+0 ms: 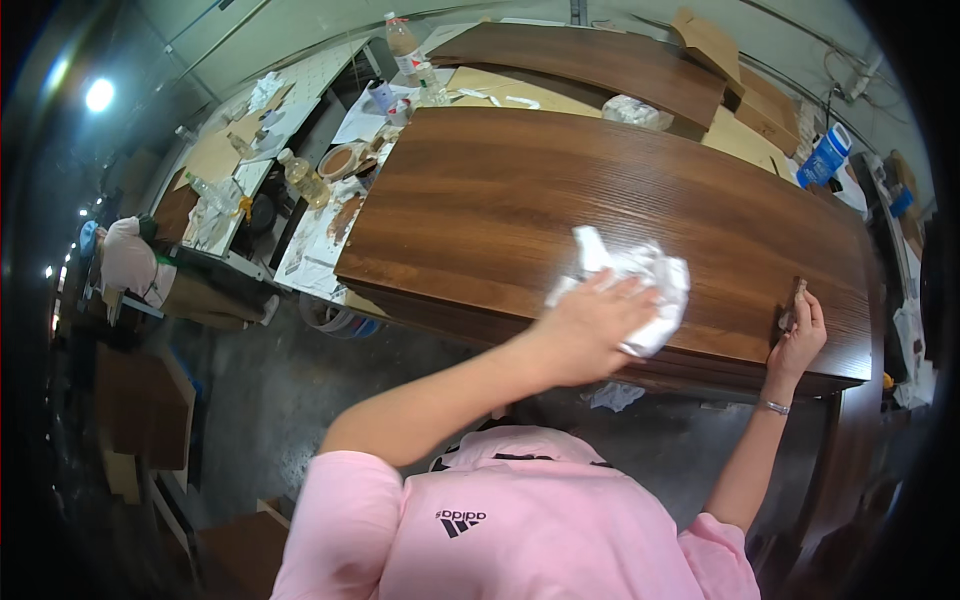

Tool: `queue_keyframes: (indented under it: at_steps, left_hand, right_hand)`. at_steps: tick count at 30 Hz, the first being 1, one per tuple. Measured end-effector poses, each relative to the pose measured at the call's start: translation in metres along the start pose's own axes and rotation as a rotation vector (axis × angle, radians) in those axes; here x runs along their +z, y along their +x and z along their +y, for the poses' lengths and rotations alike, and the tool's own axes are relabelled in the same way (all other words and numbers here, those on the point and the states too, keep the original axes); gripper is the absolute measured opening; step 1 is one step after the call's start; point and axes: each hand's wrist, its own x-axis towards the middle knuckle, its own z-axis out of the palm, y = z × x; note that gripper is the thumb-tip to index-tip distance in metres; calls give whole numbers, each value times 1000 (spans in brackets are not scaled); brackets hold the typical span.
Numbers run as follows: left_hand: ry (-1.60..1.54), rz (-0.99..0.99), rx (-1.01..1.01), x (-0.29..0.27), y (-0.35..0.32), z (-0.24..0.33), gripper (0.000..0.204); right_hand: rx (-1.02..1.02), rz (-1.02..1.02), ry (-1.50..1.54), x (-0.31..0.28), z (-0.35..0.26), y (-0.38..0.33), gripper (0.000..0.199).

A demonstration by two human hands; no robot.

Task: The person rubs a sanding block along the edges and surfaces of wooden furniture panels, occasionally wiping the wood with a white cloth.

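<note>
On brown board (500, 190) (long axis crosswise), spread left hand (597, 325) presses cloth (668, 285); right hand (798, 338) pinches slim object (799, 287).

Head view: wide fisheye, left one of a side-by-side pair worn on the head. Looks down and forward from above the left hand (600, 325) and its white cloth (643, 262). Sits near enough to frame both grips, the right hand (797, 338) included, with pink shirt (520, 520) close below them. Reaches beyond the cloth across the brown panel (560, 190) to the distant wall (330, 20). Shows everything upright, unmirrored, straight edges bending toward a dark rim.
</note>
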Motion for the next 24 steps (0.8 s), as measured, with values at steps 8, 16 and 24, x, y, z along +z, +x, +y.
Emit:
queue_keyframes:
  at_steps: [8,16,24]
  left_hand:
    - [300,21,-718,-105,-59,-141,60]
    - [-2,95,-138,-21,-31,-24,43]
    - [588,164,-917,-171,-229,-162,33]
  right_hand:
    - [-4,61,21,16,-16,-12,14]
    - [16,21,-37,-3,-9,-4,15]
    - [29,-21,-20,2,-2,3,13]
